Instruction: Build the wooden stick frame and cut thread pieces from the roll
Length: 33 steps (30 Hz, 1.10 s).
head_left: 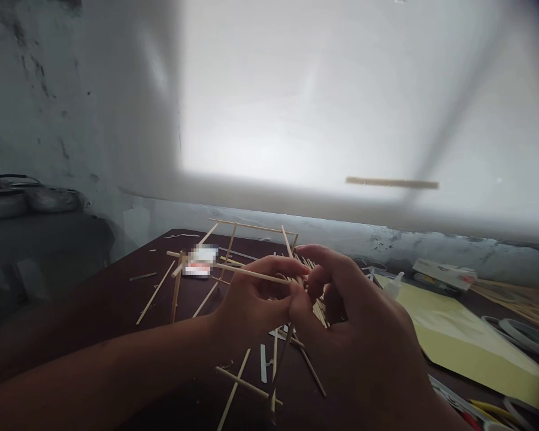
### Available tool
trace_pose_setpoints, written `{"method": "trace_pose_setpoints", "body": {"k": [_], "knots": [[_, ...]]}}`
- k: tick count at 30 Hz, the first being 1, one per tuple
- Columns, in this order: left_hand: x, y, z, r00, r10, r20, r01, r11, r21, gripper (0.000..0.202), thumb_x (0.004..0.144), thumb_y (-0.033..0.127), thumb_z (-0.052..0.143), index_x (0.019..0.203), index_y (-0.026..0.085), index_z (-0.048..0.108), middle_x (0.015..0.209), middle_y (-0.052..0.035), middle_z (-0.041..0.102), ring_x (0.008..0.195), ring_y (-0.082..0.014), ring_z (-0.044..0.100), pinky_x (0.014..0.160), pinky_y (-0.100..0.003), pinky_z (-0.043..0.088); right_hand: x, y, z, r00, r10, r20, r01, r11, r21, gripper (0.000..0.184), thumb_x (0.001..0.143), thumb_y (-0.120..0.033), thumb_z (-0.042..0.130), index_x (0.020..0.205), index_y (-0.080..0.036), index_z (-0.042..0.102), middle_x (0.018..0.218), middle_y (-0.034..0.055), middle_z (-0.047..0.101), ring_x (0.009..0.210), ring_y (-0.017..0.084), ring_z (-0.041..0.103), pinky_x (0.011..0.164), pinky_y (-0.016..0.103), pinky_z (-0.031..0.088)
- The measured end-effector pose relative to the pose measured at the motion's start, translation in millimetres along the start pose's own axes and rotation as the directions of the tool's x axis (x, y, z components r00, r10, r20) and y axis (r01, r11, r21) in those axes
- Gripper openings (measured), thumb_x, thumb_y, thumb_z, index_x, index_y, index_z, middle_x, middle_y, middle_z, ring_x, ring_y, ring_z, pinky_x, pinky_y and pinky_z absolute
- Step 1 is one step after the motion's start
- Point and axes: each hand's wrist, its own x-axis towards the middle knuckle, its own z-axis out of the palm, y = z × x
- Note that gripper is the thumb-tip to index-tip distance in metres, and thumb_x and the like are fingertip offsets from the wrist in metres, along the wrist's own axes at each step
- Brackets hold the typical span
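My left hand [256, 302] pinches a long thin wooden stick [233, 268] that runs off to the left. My right hand [354, 317] is closed around a bundle of thin wooden sticks [317, 293], its fingertips meeting the left hand's at the stick's end. Behind both hands stands a frame of glued sticks [251, 226] on the dark table [117, 299]. More loose sticks [242, 383] lie on the table beneath my hands.
A small blurred box [200, 262] sits inside the frame. A yellow sheet [462, 335] and a small glue bottle [393, 286] lie to the right, with tape rolls [521, 335] and a flat box [440, 274] beyond. A pale wall rises behind the table.
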Motion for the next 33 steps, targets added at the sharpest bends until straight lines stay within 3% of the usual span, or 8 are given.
{"method": "trace_pose_setpoints", "body": {"k": [8,14,21,25,28,33], "knots": [[-1.6,1.9,0.2,1.0,-0.024,0.001,0.024,1.0,0.007,0.026,0.075,0.021,0.078,0.099,0.019,0.068,0.074,-0.001,0.068,0.071,-0.0121,0.065,0.064,-0.023,0.054,-1.0,0.6,0.5,0.999,-0.028,-0.021,0.028,1.0,0.01,0.046,0.073,-0.015,0.061,0.117,-0.025,0.057,0.075,-0.0051,0.066,0.064,0.014,0.063,0.06,0.027,0.047],[-2.0,3.1,0.4,0.999,-0.025,-0.019,0.026,0.999,0.019,0.023,0.076,0.02,0.078,0.097,0.018,0.068,0.077,-0.001,0.067,0.071,-0.0114,0.064,0.063,-0.022,0.052,-1.7,1.8,3.9,0.997,-0.064,-0.052,0.064,0.998,0.015,0.043,0.075,-0.015,0.059,0.117,-0.023,0.057,0.08,-0.0031,0.068,0.042,0.009,0.046,0.048,0.026,0.041],[-1.8,-0.3,-2.6,1.0,-0.006,-0.013,0.006,0.999,0.043,0.025,0.075,0.014,0.077,0.099,0.019,0.068,0.08,-0.0011,0.068,0.072,-0.0119,0.065,0.064,-0.022,0.052,-1.4,2.3,1.9,0.997,-0.057,-0.046,0.058,0.998,0.028,0.04,0.075,-0.017,0.063,0.114,-0.023,0.059,0.08,-0.0022,0.066,0.065,0.015,0.062,0.057,0.027,0.047],[-1.7,-1.7,-4.0,1.0,0.009,-0.027,-0.007,0.998,0.068,0.029,0.072,0.011,0.078,0.098,0.019,0.069,0.086,-0.0022,0.069,0.076,-0.0135,0.065,0.067,-0.023,0.053,-4.9,4.5,0.3,0.995,-0.07,-0.066,0.073,0.996,0.052,0.034,0.076,-0.019,0.065,0.109,-0.023,0.061,0.081,-0.0019,0.062,0.071,0.015,0.061,0.06,0.028,0.048],[-2.2,0.1,-3.3,0.999,-0.029,-0.043,0.033,0.993,0.109,0.031,0.072,0.017,0.08,0.1,0.02,0.068,0.083,-0.0025,0.069,0.073,-0.0143,0.065,0.064,-0.023,0.052,-12.3,10.1,1.1,0.979,-0.119,-0.165,0.144,0.978,0.15,0.026,0.078,-0.016,0.067,0.103,-0.021,0.062,0.083,-0.0011,0.06,0.071,0.012,0.058,0.061,0.026,0.047],[-2.8,4.3,-1.2,0.997,-0.049,-0.065,0.059,0.987,0.15,0.032,0.071,0.023,0.081,0.1,0.021,0.069,0.09,-0.0041,0.068,0.07,-0.0128,0.063,0.061,-0.022,0.051,-30.5,19.5,6.6,0.929,-0.244,-0.277,0.33,0.885,0.328,0.031,0.069,0.001,0.068,0.095,-0.015,0.061,0.093,0.0036,0.06,0.081,0.013,0.059,0.067,0.027,0.05]]}}
